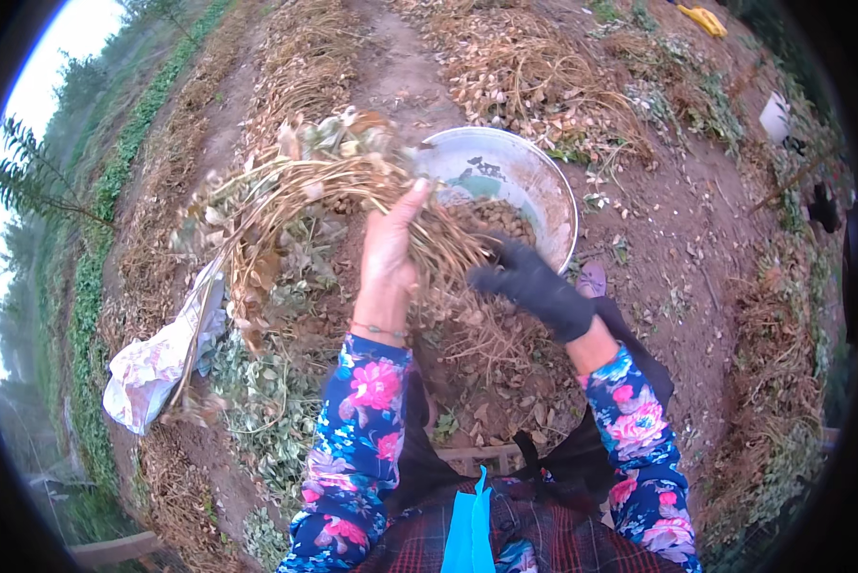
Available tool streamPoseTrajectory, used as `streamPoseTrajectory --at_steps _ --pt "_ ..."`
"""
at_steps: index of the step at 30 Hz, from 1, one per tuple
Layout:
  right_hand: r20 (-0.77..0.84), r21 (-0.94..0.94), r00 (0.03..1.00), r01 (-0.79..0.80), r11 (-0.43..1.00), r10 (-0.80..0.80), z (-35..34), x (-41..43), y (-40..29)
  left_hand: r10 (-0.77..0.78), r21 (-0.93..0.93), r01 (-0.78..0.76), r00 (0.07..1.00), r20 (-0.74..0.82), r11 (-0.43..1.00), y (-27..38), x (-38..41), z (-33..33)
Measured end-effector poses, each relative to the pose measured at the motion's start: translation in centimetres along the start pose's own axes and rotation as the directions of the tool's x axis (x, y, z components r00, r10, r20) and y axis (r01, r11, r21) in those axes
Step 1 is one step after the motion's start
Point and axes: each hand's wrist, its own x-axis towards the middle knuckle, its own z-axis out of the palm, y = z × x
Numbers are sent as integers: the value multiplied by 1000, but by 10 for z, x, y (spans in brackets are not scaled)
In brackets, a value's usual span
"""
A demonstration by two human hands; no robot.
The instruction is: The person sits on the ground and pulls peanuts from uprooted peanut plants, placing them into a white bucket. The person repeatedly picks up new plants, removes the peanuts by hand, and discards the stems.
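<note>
My bare left hand [393, 247] is closed around a thick bundle of dried peanut plants [328, 179]. Stems and withered leaves fan out to the left of it, while the root end points right. My right hand [532, 283], in a black glove, is at that root end. Motion blurs its fingertips, so whether they grip anything is unclear. Behind both hands, a round metal basin [558, 186] with worn patches inside stands on the soil. Unshelled peanuts [500, 216] lie in its bottom, partly hidden by the bundle.
A white plastic sack [149, 376] lies at left beside green-leaved plants [271, 408]. Pulled dry plants [536, 64] form rows on bare soil [658, 265]. My shoe [592, 278] is close to the basin. A yellow item [704, 20] lies at the far right.
</note>
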Motion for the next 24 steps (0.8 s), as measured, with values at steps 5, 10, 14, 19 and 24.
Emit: streamPoseTrajectory --at_steps 5,10,14,19,24 --pt "-270 247 961 6 969 63 11 4 5 15 -9 -13 985 169 1000 4 0 4" --pt "-298 565 946 67 823 128 -5 7 15 46 100 -62 986 159 993 4 -8 9" --pt "-341 594 932 113 797 122 -2 5 13 35 53 -46 978 206 998 10 -13 9" --pt "-269 537 962 109 836 47 -3 1 17 100 38 -110 971 215 993 9 -16 3" --pt "-181 340 984 61 939 2 18 -18 17 124 30 -139 949 290 990 7 -29 17"
